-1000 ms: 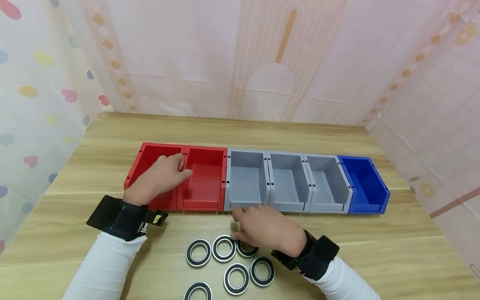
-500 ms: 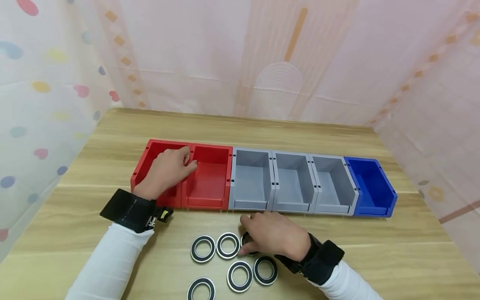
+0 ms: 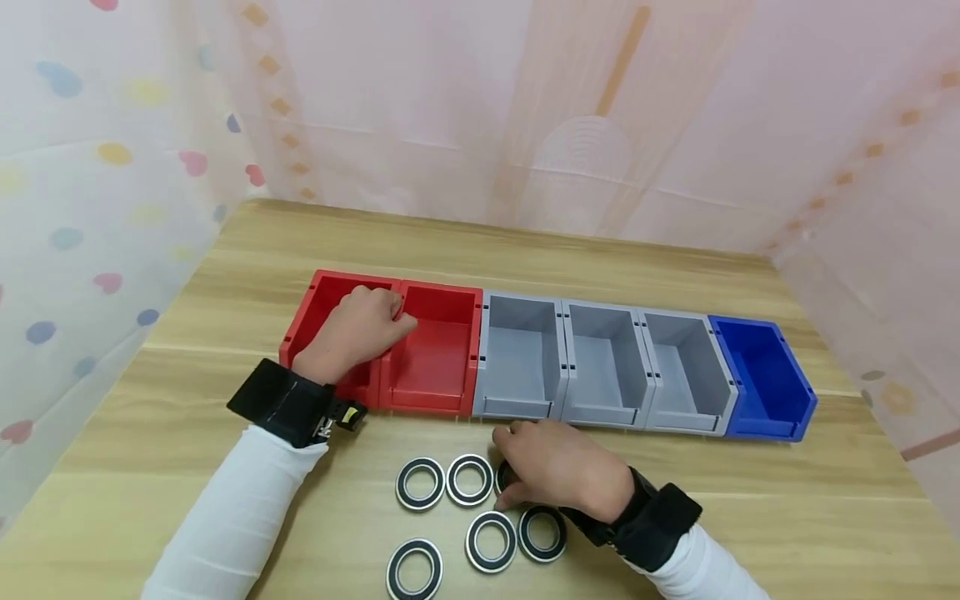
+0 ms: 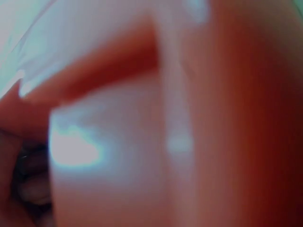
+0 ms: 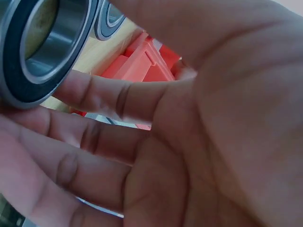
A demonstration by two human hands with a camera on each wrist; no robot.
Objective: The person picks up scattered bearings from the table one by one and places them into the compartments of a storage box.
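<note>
My right hand [image 3: 558,471] lies over a black-and-steel bearing ring [image 3: 501,477] on the wooden table, just in front of the grey bins. In the right wrist view its fingers [image 5: 94,94] curl round that ring [image 5: 38,47]. My left hand [image 3: 358,332] rests on the leftmost red bin [image 3: 318,292], with its fingers curled over the wall shared with the second red bin [image 3: 438,358]. The left wrist view is only a red and pale blur [image 4: 246,118].
Several more bearing rings lie loose on the table [image 3: 225,275]: two left of my right hand [image 3: 420,483] [image 3: 469,479] and others nearer me [image 3: 491,542] [image 3: 542,533] [image 3: 414,569]. Three grey bins [image 3: 603,367] and a blue bin [image 3: 765,375] continue the row rightwards. Curtains enclose the table.
The head view has swung left, so everything sits further right. My right hand's fingers have drawn in round the ring. The left hand stays on the red bins.
</note>
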